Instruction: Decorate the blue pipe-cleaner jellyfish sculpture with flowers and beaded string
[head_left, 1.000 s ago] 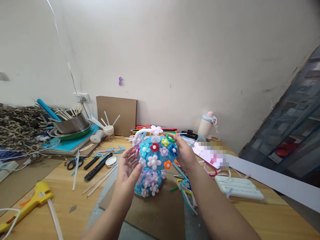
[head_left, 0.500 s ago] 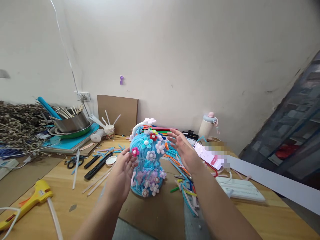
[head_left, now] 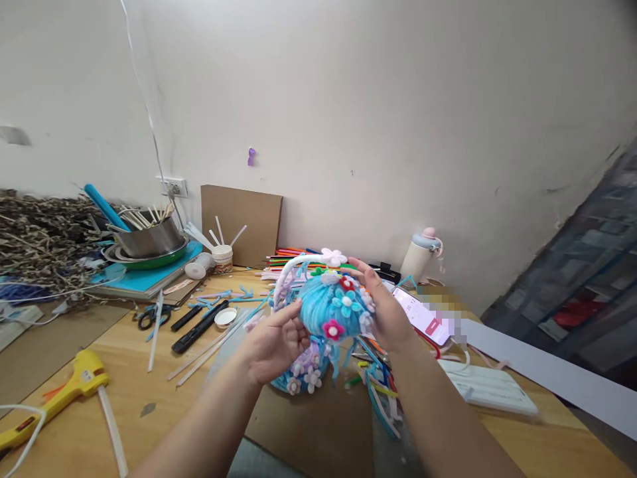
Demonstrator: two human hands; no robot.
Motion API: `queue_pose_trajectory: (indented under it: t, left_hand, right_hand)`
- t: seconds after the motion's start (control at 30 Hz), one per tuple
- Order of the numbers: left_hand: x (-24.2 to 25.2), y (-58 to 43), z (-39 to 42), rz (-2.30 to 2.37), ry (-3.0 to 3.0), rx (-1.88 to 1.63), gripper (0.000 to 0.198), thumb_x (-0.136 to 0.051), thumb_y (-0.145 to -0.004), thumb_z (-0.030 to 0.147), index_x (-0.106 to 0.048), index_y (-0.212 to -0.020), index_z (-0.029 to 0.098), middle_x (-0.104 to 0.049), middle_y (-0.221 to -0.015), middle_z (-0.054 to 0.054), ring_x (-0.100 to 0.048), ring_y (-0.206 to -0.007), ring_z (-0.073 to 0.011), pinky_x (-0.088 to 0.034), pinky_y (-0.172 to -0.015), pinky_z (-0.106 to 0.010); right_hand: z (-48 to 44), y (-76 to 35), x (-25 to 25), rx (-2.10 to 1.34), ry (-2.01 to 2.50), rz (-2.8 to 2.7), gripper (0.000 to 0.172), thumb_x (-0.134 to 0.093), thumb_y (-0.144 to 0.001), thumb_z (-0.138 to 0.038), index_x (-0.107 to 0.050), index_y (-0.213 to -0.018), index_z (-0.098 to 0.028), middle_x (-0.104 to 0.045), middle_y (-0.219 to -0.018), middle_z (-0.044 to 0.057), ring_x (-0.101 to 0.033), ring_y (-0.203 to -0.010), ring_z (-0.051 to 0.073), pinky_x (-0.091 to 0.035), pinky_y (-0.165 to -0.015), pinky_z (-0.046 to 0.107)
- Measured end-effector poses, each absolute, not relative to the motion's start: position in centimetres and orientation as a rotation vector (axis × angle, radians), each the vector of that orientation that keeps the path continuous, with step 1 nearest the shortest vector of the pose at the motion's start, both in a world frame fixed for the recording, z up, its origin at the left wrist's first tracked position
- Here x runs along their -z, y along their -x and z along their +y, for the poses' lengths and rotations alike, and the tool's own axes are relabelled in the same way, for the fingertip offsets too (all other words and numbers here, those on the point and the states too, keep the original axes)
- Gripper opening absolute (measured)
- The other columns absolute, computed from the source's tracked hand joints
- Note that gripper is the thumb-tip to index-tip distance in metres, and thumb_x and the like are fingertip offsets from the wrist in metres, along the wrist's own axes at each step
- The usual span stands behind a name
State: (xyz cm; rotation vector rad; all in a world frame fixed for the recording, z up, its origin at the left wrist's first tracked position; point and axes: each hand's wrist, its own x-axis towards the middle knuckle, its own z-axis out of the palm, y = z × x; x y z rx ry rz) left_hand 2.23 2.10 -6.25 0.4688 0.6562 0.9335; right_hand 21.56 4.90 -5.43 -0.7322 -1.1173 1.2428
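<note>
Landmark: the base (head_left: 303, 380). It rests on the board (head_left: 318, 431), which I take to be there to shield the table (head_left: 174, 418) from glue. The dome (head_left: 318, 312), blue and flower-studded, is tilted above the base. From my distance I cannot tell whether the two are joined. A white arch (head_left: 298, 262) curves over the dome; the hands are on the sides, presumably so as not to press it.

Right hand (head_left: 391, 309): half open, cupped, grasping the dome from the right of the base, fingers around its far side. It seems to bear most of the tilt.

Left hand (head_left: 276, 345): just above and left of the base, fingers loosely curled, thumb apparently against the dome. I read it as steadying; whether it truly grips, I cannot tell.

Loose strips (head_left: 381, 398) lie right of the base, probably for easy reach. The glue gun (head_left: 74, 382) lies well left of it, likely clear of both forearms.
</note>
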Motion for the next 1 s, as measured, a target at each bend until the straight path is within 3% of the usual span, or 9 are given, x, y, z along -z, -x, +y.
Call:
queue_pose_trajectory:
  t: [0.17, 0.37, 0.47, 0.6, 0.67, 0.73, 0.87, 1.0]
  left_hand:
    - [7.0, -3.1, 2.0, 0.526, -0.502, -0.938, 0.014, -0.062, -0.079, 0.007, -0.065, -0.092, 0.01, -0.071, -0.087, -0.008, -0.065, -0.075, -0.0137, -0.048, -0.072, -0.025]
    - [6.7, -3.5, 1.9, 0.454, -0.417, -1.061, 0.013, -0.06, -0.079, 0.009, -0.065, -0.091, 0.012, -0.071, -0.087, -0.007, -0.066, -0.078, -0.0154, -0.049, -0.078, -0.028]
    - [6.3, -3.4, 1.8, 0.484, -0.394, -1.11, 0.01, -0.061, -0.079, 0.009, -0.063, -0.088, 0.012, -0.07, -0.084, -0.006, -0.066, -0.075, -0.0149, -0.049, -0.072, -0.027]
    - [5.7, -3.2, 1.6, 0.53, -0.347, -1.139, 0.009, -0.063, -0.077, 0.008, -0.061, -0.084, 0.013, -0.068, -0.077, -0.004, -0.063, -0.064, -0.012, -0.047, -0.058, -0.023]
    - [5.3, -3.2, 1.4, 0.524, -0.298, -1.139, 0.009, -0.063, -0.077, 0.007, -0.06, -0.084, 0.013, -0.067, -0.075, -0.003, -0.061, -0.06, -0.0105, -0.046, -0.056, -0.021]
    - [4.8, -3.3, 1.2, 0.523, -0.247, -1.135, 0.007, -0.06, -0.08, 0.007, -0.058, -0.083, 0.013, -0.066, -0.074, -0.003, -0.06, -0.058, -0.0097, -0.046, -0.055, -0.021]
    - [3.8, -3.3, 0.7, 0.501, -0.175, -1.136, 0.005, -0.053, -0.086, 0.009, -0.056, -0.087, 0.012, -0.064, -0.075, -0.003, -0.057, -0.055, -0.0087, -0.046, -0.052, -0.02]
    - [3.4, -3.4, 0.3, 0.462, -0.162, -1.134, 0.003, -0.051, -0.088, 0.011, -0.054, -0.09, 0.012, -0.062, -0.077, -0.004, -0.055, -0.055, -0.0086, -0.046, -0.05, -0.019]
  right_hand:
    - [5.4, -21.9, 4.4, -1.33, 0.683, -0.964, 0.039, -0.057, -0.084, -0.049, -0.059, -0.116, -0.027, -0.065, -0.118, 0.004, -0.063, -0.104, 0.022, -0.052, -0.086, 0.035]
    - [6.4, -22.5, 4.7, -1.368, 0.7, -0.962, 0.038, -0.061, -0.08, -0.05, -0.062, -0.109, -0.024, -0.067, -0.109, 0.004, -0.064, -0.096, 0.02, -0.053, -0.081, 0.033]
    - [7.0, -23.2, 5.7, -1.227, 0.883, -0.989, 0.038, -0.064, -0.076, -0.053, -0.065, -0.097, -0.022, -0.068, -0.091, 0.002, -0.063, -0.077, 0.015, -0.05, -0.064, 0.025]
    - [6.8, -24.0, 6.2, -1.215, 1.013, -1.081, 0.034, -0.063, -0.075, -0.052, -0.063, -0.081, -0.019, -0.059, -0.07, 0.0, -0.052, -0.057, 0.012, -0.038, -0.046, 0.021]
    - [6.2, -24.2, 6.0, -1.247, 0.944, -1.152, 0.03, -0.059, -0.079, -0.048, -0.063, -0.088, -0.02, -0.06, -0.077, 0.002, -0.055, -0.063, 0.013, -0.042, -0.05, 0.023]
    - [5.5, -24.4, 5.7, -1.16, 0.815, -1.268, 0.028, -0.058, -0.078, -0.04, -0.061, -0.099, -0.023, -0.063, -0.096, 0.004, -0.06, -0.083, 0.017, -0.049, -0.066, 0.027]
    - [4.6, -25.2, 5.8, -0.875, 0.644, -1.639, 0.047, -0.062, -0.074, -0.026, -0.051, -0.119, -0.031, -0.049, -0.133, 0.004, -0.047, -0.123, 0.024, -0.041, -0.1, 0.038]
    - [4.5, -25.3, 6.9, -0.657, 0.715, -1.878, 0.061, -0.061, -0.081, -0.022, -0.038, -0.137, -0.032, -0.044, -0.141, 0.006, -0.044, -0.129, 0.025, -0.037, -0.106, 0.042]
